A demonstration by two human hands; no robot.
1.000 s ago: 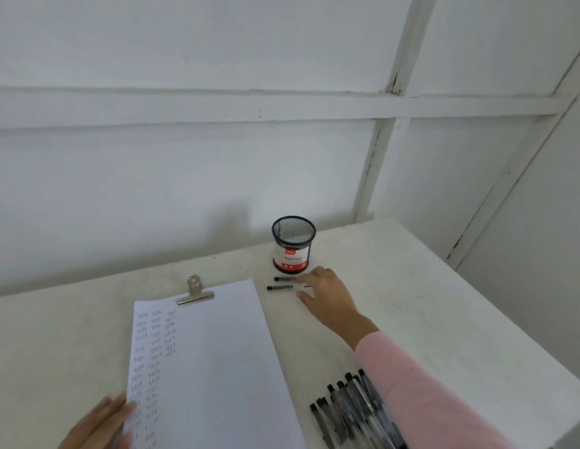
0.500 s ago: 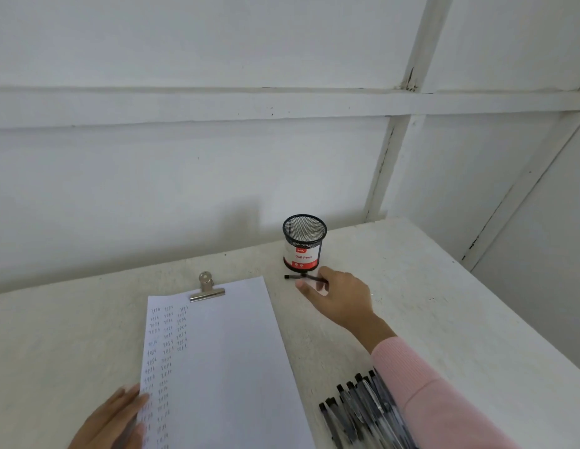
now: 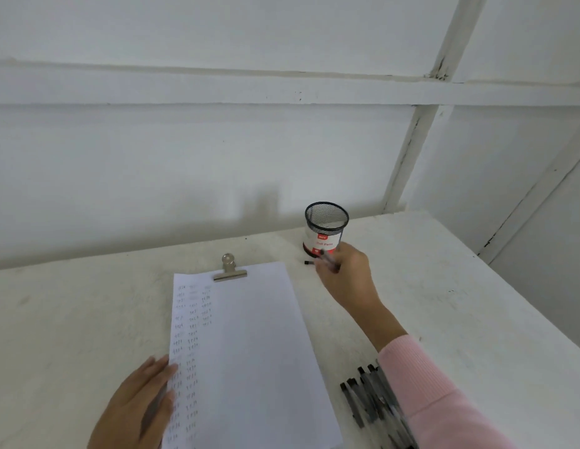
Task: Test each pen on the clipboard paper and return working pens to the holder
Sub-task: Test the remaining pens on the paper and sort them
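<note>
Pens (image 3: 366, 400) bundled at the worktop's (image 3: 444, 286) near edge are half hidden by a pink sleeve (image 3: 427, 393) and cannot be counted, one pen (image 3: 329, 259) is gripped by the right hand (image 3: 346, 280) before the single mesh holder (image 3: 325, 228) near the far edge, a second pen (image 3: 309, 262) is left lying there, and the clipboard paper (image 3: 249, 351) is pressed by the flat left hand (image 3: 136, 406), open room being left rightward.

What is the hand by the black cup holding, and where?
The right hand pinches a black pen; one end pokes out, the rest hides behind the fingers.
</note>
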